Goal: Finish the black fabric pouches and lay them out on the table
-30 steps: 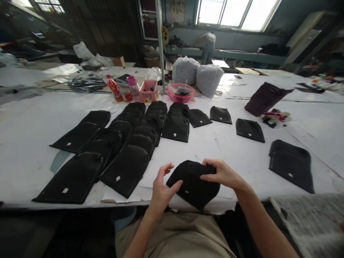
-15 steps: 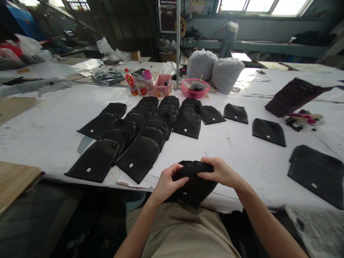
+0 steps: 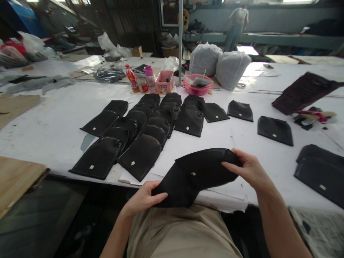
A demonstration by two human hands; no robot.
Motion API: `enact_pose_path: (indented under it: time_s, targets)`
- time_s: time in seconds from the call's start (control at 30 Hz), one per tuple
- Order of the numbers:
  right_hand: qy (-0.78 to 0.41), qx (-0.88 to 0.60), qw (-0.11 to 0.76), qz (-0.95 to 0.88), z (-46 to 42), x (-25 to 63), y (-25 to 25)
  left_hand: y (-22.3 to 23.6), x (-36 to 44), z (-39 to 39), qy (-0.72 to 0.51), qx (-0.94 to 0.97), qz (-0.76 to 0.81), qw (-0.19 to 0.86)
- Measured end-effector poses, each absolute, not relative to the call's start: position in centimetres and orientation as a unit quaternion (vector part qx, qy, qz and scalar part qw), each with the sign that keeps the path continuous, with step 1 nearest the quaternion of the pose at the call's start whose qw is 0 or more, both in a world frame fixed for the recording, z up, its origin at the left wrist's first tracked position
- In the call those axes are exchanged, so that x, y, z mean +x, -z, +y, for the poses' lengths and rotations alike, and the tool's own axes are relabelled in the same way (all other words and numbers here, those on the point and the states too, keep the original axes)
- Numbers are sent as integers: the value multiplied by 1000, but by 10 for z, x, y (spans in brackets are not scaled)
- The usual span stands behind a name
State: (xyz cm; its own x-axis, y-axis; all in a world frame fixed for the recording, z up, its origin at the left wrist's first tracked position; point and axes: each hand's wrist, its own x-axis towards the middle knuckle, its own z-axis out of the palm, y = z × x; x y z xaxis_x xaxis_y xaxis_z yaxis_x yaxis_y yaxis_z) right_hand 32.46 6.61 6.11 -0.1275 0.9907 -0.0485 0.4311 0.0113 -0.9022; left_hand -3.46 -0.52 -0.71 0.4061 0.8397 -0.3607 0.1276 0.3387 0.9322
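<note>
At the table's front edge, a floppy black leather-like panel (image 3: 206, 166) with a small white sticker stretches between my hands. My right hand (image 3: 245, 166) pinches its upper right end between thumb and fingers. My left hand (image 3: 146, 197) grips the lower left end, a duller black part (image 3: 174, 186). Whether these are two layers or one unfolded piece, I cannot tell. Just beyond my left hand, overlapping black panels (image 3: 139, 154) with similar stickers lie in rows. Single panels (image 3: 274, 130) lie to the right, and a pair (image 3: 321, 172) sits near my right forearm.
Along the back stand a red-labelled bottle (image 3: 131, 79), a purple-capped bottle (image 3: 149, 79), a pink box (image 3: 164, 82) and a pink basin (image 3: 198, 85). A metal pole (image 3: 180, 43) rises behind them. White sacks (image 3: 232, 70) and a dark folded stack (image 3: 303, 93) are farther right. A person (image 3: 236, 27) stands far back.
My hands have moved apart, left hand down and leftward, right hand to the right. The bunched black panel is now spread out between them. The view has shifted slightly.
</note>
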Motion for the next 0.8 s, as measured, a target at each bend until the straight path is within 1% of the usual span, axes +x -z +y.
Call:
enact_pose_path:
  time_s: [0.1, 0.2, 0.33, 0.4, 0.43, 0.53, 0.57, 0.6, 0.63, 0.7, 0.8]
  targets:
    - [-448, -554, 330, -620, 66, 314, -42, -4, -17, -2, -309, 416, 455, 725]
    - [-519, -524, 338, -584, 63, 294, -21, -7, 16, 1, -378, 347, 412, 753]
    - [-645, -473, 372, -472, 54, 271, 6, -10, 48, 0, -448, 371, 320, 748]
    - [-688, -461, 381, -411, 50, 264, 17, -10, 47, -2, -485, 414, 333, 694]
    - [-702, -457, 384, -389, 49, 262, 23, -8, 43, -3, -506, 432, 378, 643]
    - [-729, -437, 391, -354, 47, 257, 39, 9, 23, -4, -552, 443, 562, 428]
    - [-735, -429, 391, -350, 47, 255, 43, 17, 16, -3, -555, 432, 601, 380]
    - [-740, -422, 390, -349, 46, 254, 46, 27, 11, -3, -554, 415, 622, 367]
    - [-743, -420, 388, -350, 45, 253, 48, 35, 8, -2, -550, 393, 627, 387]
    - [-736, -428, 387, -354, 43, 250, 50, 50, 7, -2, -538, 340, 613, 467]
    - [-691, -476, 411, -356, 39, 247, 47, 59, 17, -6, -520, 275, 567, 576]
